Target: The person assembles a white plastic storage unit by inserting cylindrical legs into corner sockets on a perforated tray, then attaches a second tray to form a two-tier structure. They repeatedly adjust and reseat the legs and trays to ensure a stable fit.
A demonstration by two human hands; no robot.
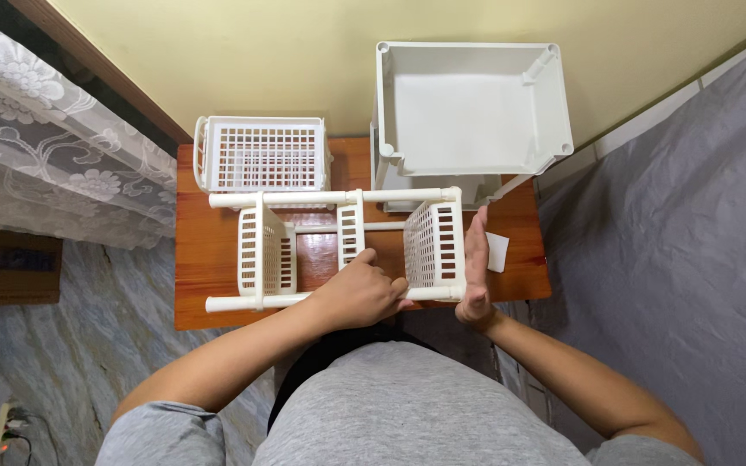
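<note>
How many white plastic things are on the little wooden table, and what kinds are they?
White slatted plastic basket standing by itself: 1
White plastic rack frame of tubes and slatted panels, held by the left hand and right hand: 1
White solid-walled plastic bin: 1
Small white flat piece: 1
Total: 4, all on the brown wooden table.

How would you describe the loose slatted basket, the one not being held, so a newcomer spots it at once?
Start at the small wooden table against the yellow wall. The white slatted basket stands at its far left corner, open side up. Unlike the rack under the left hand and right hand, it has no poles, and unlike the solid-walled tray beside it, its walls and floor are slotted.
</note>
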